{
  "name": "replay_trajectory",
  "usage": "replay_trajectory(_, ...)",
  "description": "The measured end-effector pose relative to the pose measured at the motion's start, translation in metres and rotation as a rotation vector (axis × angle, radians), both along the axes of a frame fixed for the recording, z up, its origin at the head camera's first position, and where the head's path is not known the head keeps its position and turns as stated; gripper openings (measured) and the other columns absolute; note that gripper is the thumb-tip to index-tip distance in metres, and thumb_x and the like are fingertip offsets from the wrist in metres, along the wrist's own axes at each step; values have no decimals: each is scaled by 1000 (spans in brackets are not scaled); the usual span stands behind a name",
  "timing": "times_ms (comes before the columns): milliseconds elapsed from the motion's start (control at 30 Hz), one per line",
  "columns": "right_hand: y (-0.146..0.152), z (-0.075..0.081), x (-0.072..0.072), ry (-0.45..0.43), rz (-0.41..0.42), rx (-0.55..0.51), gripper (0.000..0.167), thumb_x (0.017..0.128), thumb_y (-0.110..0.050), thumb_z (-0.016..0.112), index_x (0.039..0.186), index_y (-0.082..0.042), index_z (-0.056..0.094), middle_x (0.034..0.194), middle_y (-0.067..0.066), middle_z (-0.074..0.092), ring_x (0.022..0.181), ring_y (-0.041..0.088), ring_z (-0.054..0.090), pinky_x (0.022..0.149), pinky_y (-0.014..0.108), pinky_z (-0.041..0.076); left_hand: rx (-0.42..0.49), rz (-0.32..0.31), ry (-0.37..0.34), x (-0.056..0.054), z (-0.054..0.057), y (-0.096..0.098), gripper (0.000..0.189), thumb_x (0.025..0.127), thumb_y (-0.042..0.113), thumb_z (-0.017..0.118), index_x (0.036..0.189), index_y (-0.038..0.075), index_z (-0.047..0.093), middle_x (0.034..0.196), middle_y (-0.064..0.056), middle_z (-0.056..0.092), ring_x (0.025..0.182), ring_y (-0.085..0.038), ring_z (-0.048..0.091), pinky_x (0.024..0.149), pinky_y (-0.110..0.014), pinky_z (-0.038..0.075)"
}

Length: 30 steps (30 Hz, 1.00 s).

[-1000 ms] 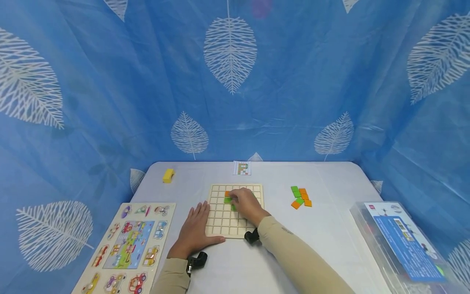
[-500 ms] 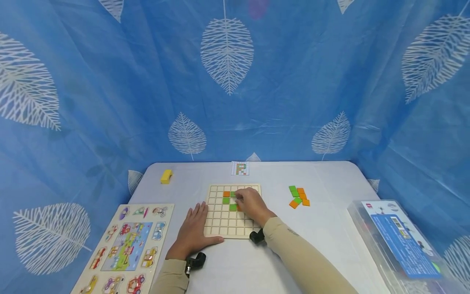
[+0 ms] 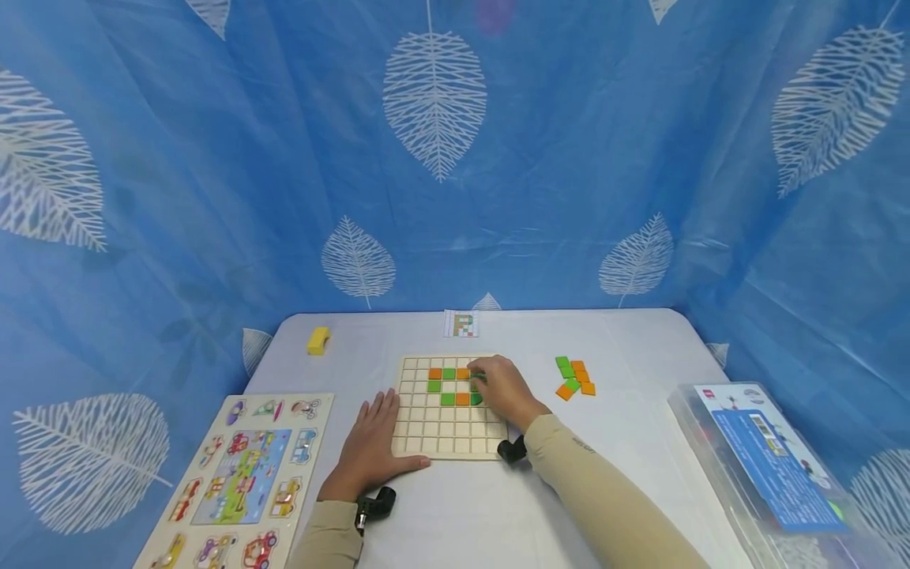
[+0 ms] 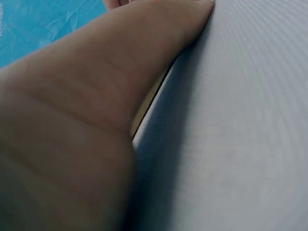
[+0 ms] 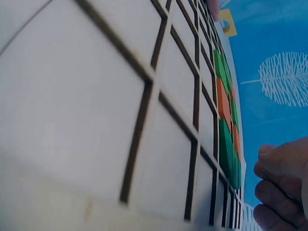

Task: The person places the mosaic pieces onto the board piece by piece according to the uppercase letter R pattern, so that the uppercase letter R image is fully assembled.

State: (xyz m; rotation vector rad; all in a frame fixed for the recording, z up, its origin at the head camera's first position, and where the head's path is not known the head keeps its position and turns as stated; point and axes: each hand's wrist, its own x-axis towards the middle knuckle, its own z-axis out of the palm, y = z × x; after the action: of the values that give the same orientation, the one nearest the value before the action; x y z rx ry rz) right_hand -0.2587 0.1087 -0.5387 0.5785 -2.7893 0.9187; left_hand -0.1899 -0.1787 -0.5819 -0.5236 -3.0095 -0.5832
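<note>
A pale wooden grid board [image 3: 444, 442] lies on the table, with several orange and green square tiles set in its upper cells, such as an orange tile [image 3: 435, 373]. My left hand [image 3: 370, 446] rests flat at the board's left edge, its thumb stretched along the near side. Over the upper right cells is my right hand [image 3: 505, 391], its fingertips by dark green tiles. One of these, a dark green tile [image 5: 225, 147], shows in the right wrist view. There my right fingers [image 5: 276, 192] look curled beside the thumb; the contact is partly hidden.
Loose green and orange tiles [image 3: 577, 378] lie to the right. A small pattern card [image 3: 461, 323] sits beyond the board, a yellow block [image 3: 318, 341] at the back left. A vehicle picture puzzle [image 3: 306, 427] occupies the left, a clear plastic box [image 3: 700, 442] the right.
My right hand has moved rightward across the top of the board, uncovering more orange and green tiles. The left hand keeps its place at the board's edge.
</note>
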Motion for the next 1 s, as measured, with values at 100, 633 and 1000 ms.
replay_trajectory(100,5,1,0,-10,-20,7,26,98,-7,77,124,-5,77,119,7,74,113,26,67,98,40,56,4,0,3,-1,-2,0,140,68,91,69,164,-2,28,170,-17,25,158,-35,17,127,-50,10)
replay_trajectory(633,55,-4,5,-52,-180,38,29,96,-8,79,124,-4,76,115,9,75,112,28,68,100,46,55,22,-3,22,-2,-7,-2,141,67,91,70,164,-2,29,171,-17,25,158,-35,17,127,-51,12)
replay_trajectory(1000,103,-1,13,-4,-220,2,31,93,-2,80,123,1,74,113,14,75,111,36,67,100,55,52,32,-4,37,1,-3,0,139,68,89,72,163,-4,32,169,-19,29,156,-37,22,126,-54,16)
